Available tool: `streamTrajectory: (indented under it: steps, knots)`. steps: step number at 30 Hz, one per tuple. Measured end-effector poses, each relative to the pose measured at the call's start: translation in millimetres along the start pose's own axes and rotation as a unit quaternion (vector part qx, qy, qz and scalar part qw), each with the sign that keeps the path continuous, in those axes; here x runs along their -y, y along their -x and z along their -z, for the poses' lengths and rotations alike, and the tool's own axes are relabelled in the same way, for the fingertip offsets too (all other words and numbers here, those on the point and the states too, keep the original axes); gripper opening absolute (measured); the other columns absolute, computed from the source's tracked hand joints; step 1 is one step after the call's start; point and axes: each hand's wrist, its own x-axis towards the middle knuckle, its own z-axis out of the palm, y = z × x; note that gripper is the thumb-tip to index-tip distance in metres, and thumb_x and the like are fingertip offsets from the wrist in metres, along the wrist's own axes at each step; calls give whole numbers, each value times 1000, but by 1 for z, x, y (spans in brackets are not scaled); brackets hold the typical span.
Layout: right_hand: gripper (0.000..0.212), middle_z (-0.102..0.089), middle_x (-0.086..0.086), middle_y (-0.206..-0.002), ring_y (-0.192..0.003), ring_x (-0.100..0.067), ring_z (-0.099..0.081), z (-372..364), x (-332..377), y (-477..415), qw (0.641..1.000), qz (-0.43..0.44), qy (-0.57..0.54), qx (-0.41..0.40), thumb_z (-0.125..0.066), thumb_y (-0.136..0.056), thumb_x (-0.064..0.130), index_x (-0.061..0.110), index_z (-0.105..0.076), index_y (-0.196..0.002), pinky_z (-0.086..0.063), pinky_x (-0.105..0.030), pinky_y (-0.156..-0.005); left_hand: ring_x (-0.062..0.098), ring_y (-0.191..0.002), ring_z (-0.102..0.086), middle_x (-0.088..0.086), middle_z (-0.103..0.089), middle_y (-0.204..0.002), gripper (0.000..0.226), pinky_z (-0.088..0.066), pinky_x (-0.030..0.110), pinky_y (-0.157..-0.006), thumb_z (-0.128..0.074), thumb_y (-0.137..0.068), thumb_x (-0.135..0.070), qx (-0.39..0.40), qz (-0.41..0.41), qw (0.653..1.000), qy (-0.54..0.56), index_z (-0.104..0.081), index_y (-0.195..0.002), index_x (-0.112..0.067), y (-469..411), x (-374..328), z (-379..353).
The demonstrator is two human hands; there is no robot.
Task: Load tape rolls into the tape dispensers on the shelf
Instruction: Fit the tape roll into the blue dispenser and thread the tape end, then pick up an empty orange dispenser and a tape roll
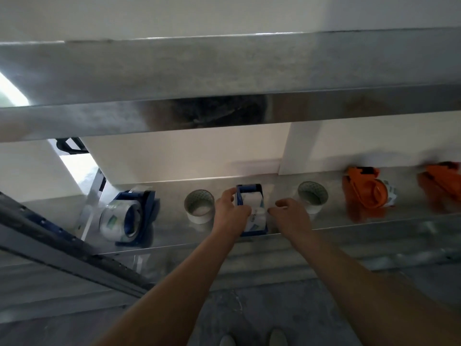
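Observation:
A blue tape dispenser (249,192) with a white tape roll (253,203) in it stands at the middle of the metal shelf (174,236). My left hand (230,211) grips the dispenser's left side, fingers curled over it. On the dispenser's right, my right hand (290,212) has curled fingertips at the lower part of the roll; whether they pinch the tape is unclear. A loose tape roll (199,206) stands to the left and another loose roll (313,196) to the right. A second blue dispenser (132,216) holding a clear roll lies further left.
Two orange dispensers sit on the right, one (366,191) loaded, another (441,186) at the frame's edge. An upper metal shelf (224,78) overhangs closely above. A dark slotted upright (62,248) crosses the lower left. Floor and shoes show below.

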Motion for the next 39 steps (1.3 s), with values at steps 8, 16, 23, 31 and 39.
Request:
streamTrajectory:
  steps: [8,16,23,31,39]
  knots:
    - [36,-65,-4,-114,-96,-15,-57,13,-10,13,998,27,-29,-46,-68,-88,25,14,-61,-121,-45,-30,-87,30,-110,-60,2,-42,-138,75,-55,51,-90,-57,-62,-27,-18,-46,999,-10,-42,-134,-38,-1,6,-9]
    - [36,-65,-4,-109,-94,-15,-59,39,-30,21,995,37,-84,-28,-69,-87,22,12,-62,-121,-47,-29,-84,26,-122,-50,0,-32,-146,68,-50,49,-99,-62,-77,-17,-95,-126,985,-75,-41,-141,-24,19,3,-24]
    - [34,-66,-3,-109,-100,-18,-61,77,-64,26,995,43,-95,3,-69,-86,21,13,-63,-119,-48,-31,-87,26,-125,-47,6,-33,-146,70,-45,45,-104,-68,-76,-10,-190,-188,955,-132,-43,-141,-15,56,4,-60]
    - [35,-65,-2,-115,-102,-18,-59,140,-102,34,995,62,-75,6,-66,-89,22,14,-61,-122,-47,-32,-90,22,-134,-37,6,-34,-147,71,-32,26,-105,-67,-75,-6,-206,-233,940,-138,-41,-142,-9,105,5,-128]
    - [32,-65,3,-105,-98,-15,-58,186,-134,25,995,48,-88,-19,-68,-86,24,16,-64,-116,-40,-27,-81,20,-132,-40,3,-35,-147,70,-33,25,-95,-67,-75,-5,-155,-242,948,-137,-43,-141,-13,124,0,-187]
